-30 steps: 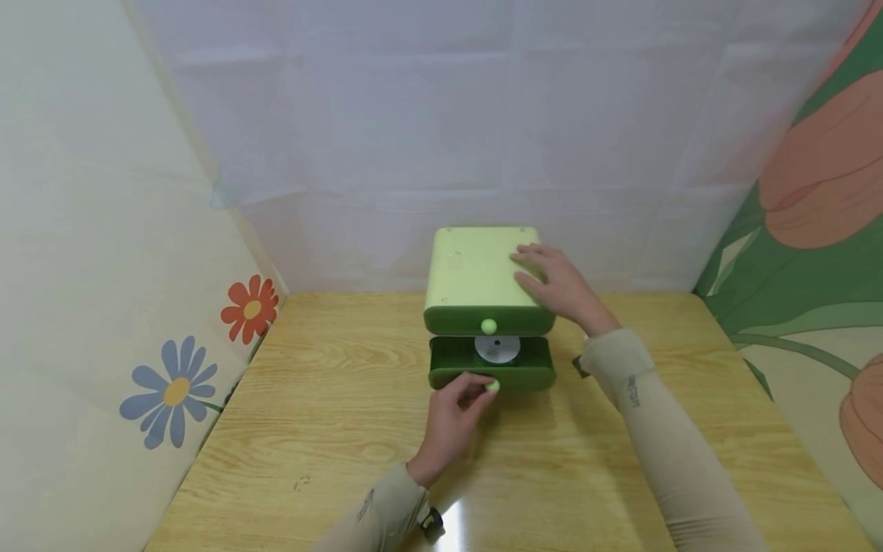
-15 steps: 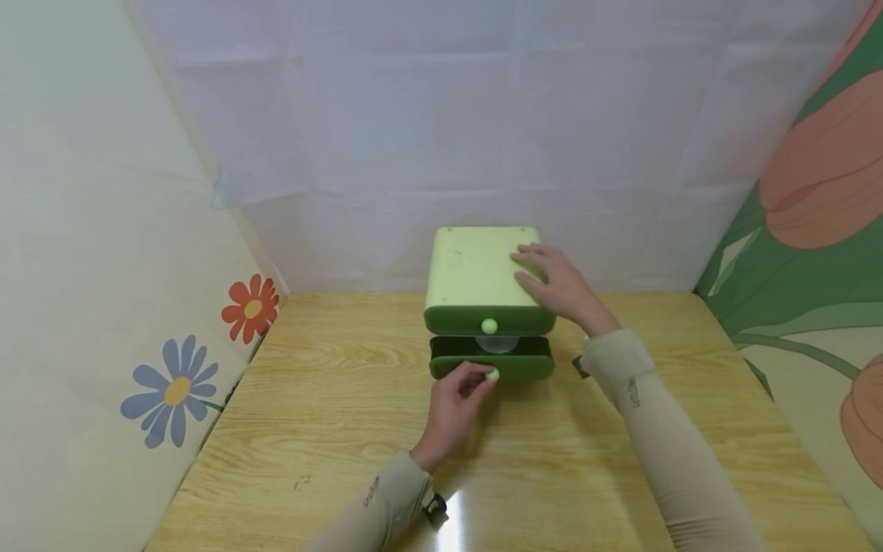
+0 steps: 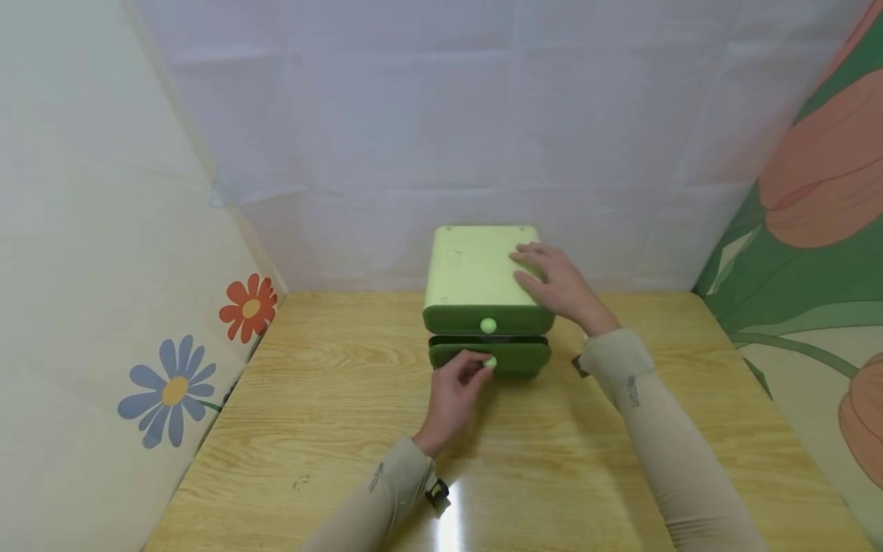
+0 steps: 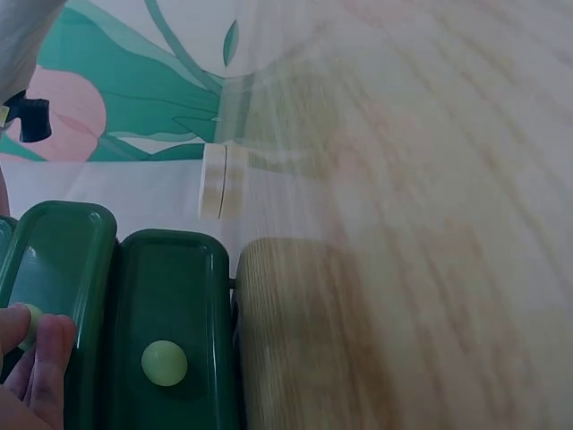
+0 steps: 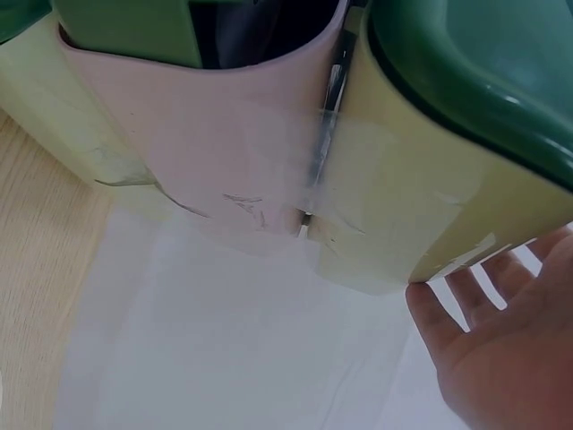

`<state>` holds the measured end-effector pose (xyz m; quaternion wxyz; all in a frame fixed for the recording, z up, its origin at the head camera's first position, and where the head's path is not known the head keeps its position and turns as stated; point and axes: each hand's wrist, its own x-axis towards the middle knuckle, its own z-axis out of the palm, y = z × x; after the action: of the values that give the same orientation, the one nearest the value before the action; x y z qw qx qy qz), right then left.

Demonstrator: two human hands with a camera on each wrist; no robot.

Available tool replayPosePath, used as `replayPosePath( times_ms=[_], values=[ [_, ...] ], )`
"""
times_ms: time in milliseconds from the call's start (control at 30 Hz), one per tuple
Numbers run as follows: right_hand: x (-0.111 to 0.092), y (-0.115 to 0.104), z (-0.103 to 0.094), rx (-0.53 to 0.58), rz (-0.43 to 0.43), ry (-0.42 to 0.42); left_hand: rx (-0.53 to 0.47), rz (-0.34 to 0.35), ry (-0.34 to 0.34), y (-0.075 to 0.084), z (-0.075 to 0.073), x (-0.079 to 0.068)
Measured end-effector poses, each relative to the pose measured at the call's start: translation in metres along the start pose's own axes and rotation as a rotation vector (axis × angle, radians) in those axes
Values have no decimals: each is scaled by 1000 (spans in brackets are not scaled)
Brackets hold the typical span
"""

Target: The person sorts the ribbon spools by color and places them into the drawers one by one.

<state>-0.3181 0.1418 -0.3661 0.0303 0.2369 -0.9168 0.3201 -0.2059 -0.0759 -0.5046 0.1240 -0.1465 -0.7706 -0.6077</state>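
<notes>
A small green drawer chest (image 3: 476,264) stands against the back of the table. My left hand (image 3: 450,400) pinches the pale green knob (image 3: 490,362) of its middle drawer (image 3: 520,359), which juts out slightly. Inside that drawer, a round white-topped thing is almost wholly hidden. Flat on the chest's top right side rests my right hand (image 3: 562,287), fingers extended. Above the pulled drawer sits the top drawer's knob (image 3: 488,326). The left wrist view shows the lowest drawer's front (image 4: 170,287) beside the pinched one. A pink middle shell (image 5: 206,134) appears in the right wrist view.
The wood-grain table (image 3: 331,383) extends on both sides and in front of the chest. Behind hangs a pale sheet (image 3: 386,153). Flower-printed walls flank the table, with a blue flower (image 3: 175,391) on the left and a large pink one (image 3: 821,169) on the right.
My left hand has moved away from me with the knob, sliding the middle drawer most of the way in. The white-topped thing has gone under the top drawer. My right hand has stayed put.
</notes>
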Motion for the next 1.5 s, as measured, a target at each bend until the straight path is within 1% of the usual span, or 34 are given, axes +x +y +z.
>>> replayPosePath(
  times_ms=[233,467,667,867,1000,1500],
  values=[
    [0,0,1,9,-1,1,-8,-16,10,0,0,7],
    [0,-1,2,13,2,7,-38,-22,15,-5,2,11],
    [0,-1,2,17,0,5,-24,0,20,-6,1,14],
    [0,-1,3,11,-8,14,-4,-5,22,-6,1,14],
    [0,1,3,7,-9,15,-17,-12,13,-5,1,14],
    [0,1,4,7,-16,14,3,11,9,-10,1,15]
  ],
)
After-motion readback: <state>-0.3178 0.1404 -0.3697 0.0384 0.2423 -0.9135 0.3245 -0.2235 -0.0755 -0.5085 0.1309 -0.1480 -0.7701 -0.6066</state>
